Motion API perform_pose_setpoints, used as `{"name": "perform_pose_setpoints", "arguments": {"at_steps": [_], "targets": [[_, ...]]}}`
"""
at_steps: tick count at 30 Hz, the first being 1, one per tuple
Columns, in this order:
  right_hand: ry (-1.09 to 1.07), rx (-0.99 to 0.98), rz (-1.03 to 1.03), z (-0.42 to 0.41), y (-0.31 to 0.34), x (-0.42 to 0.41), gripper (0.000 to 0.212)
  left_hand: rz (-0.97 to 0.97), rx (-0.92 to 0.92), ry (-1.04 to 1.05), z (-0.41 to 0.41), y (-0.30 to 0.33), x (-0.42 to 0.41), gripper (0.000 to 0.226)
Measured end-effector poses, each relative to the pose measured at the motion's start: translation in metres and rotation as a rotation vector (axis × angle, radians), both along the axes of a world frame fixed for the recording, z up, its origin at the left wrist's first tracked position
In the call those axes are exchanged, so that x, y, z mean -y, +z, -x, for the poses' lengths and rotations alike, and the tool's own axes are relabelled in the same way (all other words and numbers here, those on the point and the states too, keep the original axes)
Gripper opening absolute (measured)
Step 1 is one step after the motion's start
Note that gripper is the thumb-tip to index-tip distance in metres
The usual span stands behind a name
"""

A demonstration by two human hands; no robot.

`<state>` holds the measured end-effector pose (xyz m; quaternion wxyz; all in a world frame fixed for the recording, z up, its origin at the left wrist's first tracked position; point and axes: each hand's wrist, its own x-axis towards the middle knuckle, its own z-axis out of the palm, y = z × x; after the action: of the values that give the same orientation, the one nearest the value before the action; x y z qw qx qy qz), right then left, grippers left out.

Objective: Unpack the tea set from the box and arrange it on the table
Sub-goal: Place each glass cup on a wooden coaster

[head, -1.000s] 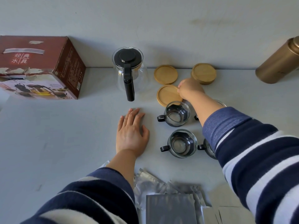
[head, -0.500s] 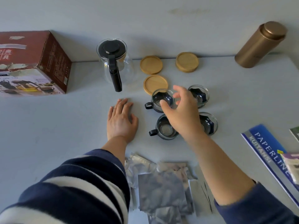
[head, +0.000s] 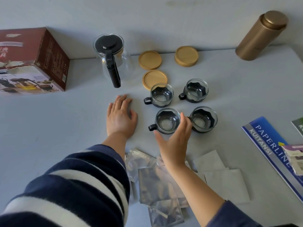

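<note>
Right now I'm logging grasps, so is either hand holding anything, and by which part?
Nothing is gripped. The left hand lies flat on the table. The right hand is open, reaching around the near-left cup; contact cannot be told.

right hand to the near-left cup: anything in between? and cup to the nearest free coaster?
Nothing between them: the right hand is open at the near-left cup. The far-left cup stands directly between that cup and the nearest coaster, so the cup would likely need lifting over or around it.
</note>
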<state>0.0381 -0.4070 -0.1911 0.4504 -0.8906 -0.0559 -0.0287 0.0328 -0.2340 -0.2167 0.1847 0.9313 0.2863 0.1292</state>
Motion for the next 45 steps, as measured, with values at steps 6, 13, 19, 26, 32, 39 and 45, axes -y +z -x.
{"name": "perform_pose_setpoints", "arguments": {"at_steps": [6, 13, 19, 26, 32, 39, 45], "targets": [[-0.057, 0.054, -0.054, -0.005, -0.004, -0.005, 0.081, 0.002, -0.003, 0.0, 0.001, 0.0, 0.0, 0.044], [-0.04, 0.119, -0.211, -0.009, 0.028, -0.008, 0.077, 0.01, 0.012, 0.002, 0.001, -0.001, 0.001, 0.043], [0.047, 0.188, -0.248, -0.08, 0.083, -0.041, 0.079, 0.019, 0.015, 0.007, 0.001, 0.0, 0.0, 0.044], [0.096, 0.034, -0.111, -0.18, 0.081, -0.111, 0.083, 0.017, -0.001, -0.002, 0.001, 0.001, 0.0, 0.044], [0.087, -0.062, 0.044, -0.217, 0.045, -0.153, 0.083, 0.013, 0.01, -0.003, 0.001, 0.001, -0.001, 0.045], [0.06, -0.065, 0.172, -0.229, 0.032, -0.171, 0.084, 0.016, 0.03, -0.004, 0.001, -0.001, -0.002, 0.046], [0.044, -0.147, 0.227, -0.228, 0.037, -0.172, 0.1, 0.021, 0.018, -0.006, 0.001, 0.0, -0.003, 0.044]]}}
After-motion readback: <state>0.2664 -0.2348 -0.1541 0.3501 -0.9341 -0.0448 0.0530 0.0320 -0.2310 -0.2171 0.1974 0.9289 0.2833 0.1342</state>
